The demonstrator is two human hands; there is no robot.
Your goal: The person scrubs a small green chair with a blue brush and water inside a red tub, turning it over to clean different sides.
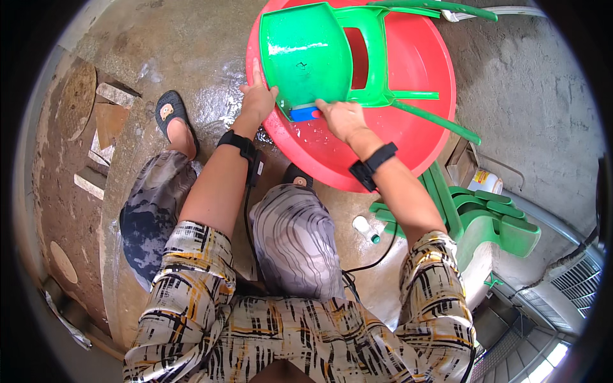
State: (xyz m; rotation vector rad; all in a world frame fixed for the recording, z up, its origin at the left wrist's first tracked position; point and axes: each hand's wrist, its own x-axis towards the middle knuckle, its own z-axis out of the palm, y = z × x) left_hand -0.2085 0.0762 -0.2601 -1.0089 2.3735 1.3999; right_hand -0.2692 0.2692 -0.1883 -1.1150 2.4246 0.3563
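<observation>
A wet green plastic chair (pixel 306 57) lies tipped across a large red plastic tub (pixel 402 158), with its legs pointing right. My left hand (pixel 258 98) is at the near left edge of the chair, its thumb on the edge and its other fingers spread over the tub's rim. In my right hand (pixel 342 119) is a blue-backed scrubbing brush (pixel 302 114), pressed to the near edge of the chair's broad panel. Water and suds glisten on the plastic.
Stacked green plastic chairs (pixel 493 215) stand at the right, beside a white bottle with a green cap (pixel 365 229). A white tub with a label (pixel 486 182) sits by the wall. Wet concrete floor (pixel 206 52) spreads left, with bricks (pixel 115 93) beyond. Dark cables hang from my wrist straps.
</observation>
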